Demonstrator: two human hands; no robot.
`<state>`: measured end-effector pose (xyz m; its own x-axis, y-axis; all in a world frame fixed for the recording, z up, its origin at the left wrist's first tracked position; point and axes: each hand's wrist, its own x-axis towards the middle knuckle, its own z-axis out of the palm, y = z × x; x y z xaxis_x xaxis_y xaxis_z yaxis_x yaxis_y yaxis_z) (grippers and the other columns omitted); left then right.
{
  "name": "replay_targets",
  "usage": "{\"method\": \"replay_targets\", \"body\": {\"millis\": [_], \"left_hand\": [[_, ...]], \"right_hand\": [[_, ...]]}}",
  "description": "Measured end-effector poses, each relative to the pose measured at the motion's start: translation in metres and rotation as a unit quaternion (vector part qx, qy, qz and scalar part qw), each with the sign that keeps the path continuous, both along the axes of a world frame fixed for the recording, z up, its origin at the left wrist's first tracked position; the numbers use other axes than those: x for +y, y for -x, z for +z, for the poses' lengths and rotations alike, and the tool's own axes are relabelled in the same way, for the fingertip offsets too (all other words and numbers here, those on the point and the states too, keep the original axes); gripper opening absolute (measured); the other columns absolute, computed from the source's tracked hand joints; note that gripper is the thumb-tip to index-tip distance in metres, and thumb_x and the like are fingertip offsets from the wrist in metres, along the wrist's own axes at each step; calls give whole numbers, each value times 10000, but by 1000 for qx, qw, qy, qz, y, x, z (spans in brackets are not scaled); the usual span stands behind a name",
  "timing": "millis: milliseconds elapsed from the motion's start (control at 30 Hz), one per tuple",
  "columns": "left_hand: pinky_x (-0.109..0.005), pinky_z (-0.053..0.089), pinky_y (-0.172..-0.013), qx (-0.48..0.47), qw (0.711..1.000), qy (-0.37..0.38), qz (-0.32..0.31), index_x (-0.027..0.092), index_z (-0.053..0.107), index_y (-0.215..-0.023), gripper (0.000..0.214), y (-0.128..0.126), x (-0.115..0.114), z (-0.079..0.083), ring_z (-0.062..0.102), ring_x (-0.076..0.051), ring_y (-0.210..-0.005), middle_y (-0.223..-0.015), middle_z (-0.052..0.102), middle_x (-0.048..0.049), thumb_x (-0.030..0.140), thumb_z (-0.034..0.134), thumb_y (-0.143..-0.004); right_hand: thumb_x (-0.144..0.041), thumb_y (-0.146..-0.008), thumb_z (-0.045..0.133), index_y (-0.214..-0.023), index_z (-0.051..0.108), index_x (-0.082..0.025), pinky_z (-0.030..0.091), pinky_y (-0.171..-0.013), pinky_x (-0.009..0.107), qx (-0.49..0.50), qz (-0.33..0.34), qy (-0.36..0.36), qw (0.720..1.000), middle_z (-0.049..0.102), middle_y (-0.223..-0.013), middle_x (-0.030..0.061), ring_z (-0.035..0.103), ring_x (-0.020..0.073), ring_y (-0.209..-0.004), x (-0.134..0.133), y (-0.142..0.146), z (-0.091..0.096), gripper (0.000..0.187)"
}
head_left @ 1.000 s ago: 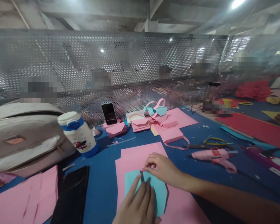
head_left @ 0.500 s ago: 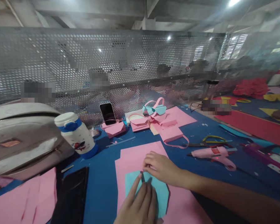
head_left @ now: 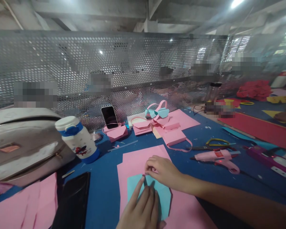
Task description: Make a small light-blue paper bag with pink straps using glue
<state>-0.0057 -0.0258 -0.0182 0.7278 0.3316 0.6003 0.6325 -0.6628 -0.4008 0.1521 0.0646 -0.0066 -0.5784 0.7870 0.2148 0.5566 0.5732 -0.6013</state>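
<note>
A folded turquoise paper piece (head_left: 165, 198) lies on pink sheets (head_left: 131, 157) in front of me. My left hand (head_left: 143, 205) rests flat across it, fingers stretched out, with the index fingertip at its top edge. Beside that fingertip, my right hand (head_left: 160, 170) is closed in a pinch on the paper's upper edge. A dark slit or shadow runs down the paper between the hands. The right fingertips are partly hidden behind the curled hand.
A pink glue gun (head_left: 214, 156) and scissors (head_left: 216, 143) lie to the right. Small pink paper bags (head_left: 175, 136) stand behind, near an upright phone (head_left: 109, 116). On the left are a bottle (head_left: 79, 140), a backpack (head_left: 26, 143) and a black phone-like slab (head_left: 72, 200). A perforated metal partition (head_left: 133, 63) rises behind.
The view has shifted very slightly. Both hands and the turquoise paper keep nearly the same positions.
</note>
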Motion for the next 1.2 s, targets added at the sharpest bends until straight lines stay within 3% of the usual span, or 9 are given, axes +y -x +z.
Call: {"method": "replay_targets", "body": {"millis": [300,467,600,967,1100,1200], "left_hand": [[-480,119,-1198,11,1000,13,8,106,728,-931,444,0,-1,-1,674,-228,-867,-845,774,-87,385,387,-988],[-505,38,-1194,33,997,49,54,119,724,-1024,512,3,0,1,637,-286,-1043,-987,766,-131,538,444,-933],[-500,14,-1190,48,994,66,78,100,736,-1027,618,2,-1,4,640,-307,-1037,-964,769,-152,622,432,-901],[-518,42,-1193,60,994,51,80,74,730,-1042,578,4,-2,-7,648,-311,-1042,-1000,765,-155,562,446,-919],[-527,42,-1194,70,993,56,76,80,720,-1064,543,6,-2,-11,628,-316,-1077,-1034,756,-142,531,452,-925],[-530,45,-1195,72,992,60,80,71,719,-1069,552,6,-2,-12,619,-328,-1099,-1052,752,-151,532,452,-923]], "right_hand": [[-221,-879,681,-795,667,-203,399,-701,244,-4,10,-47,999,682,-812,-16,591,153,-820,-3,1,0,87],[-232,-874,693,-794,658,-196,404,-700,241,-12,8,-62,998,679,-808,-18,593,150,-822,-3,1,-3,95],[-194,-862,697,-794,646,-190,404,-685,235,-8,-4,-56,998,665,-813,-16,595,146,-811,-4,1,-7,85],[-172,-876,672,-839,687,-191,422,-716,248,17,24,-85,996,686,-832,-5,590,156,-844,-7,-6,-9,44],[-140,-901,615,-956,717,-210,428,-730,259,7,59,-121,991,682,-904,6,578,157,-872,-9,-16,-9,135],[-170,-929,572,-939,710,-193,421,-710,287,-41,96,-183,978,666,-915,21,548,174,-857,-12,-19,-6,140]]}}
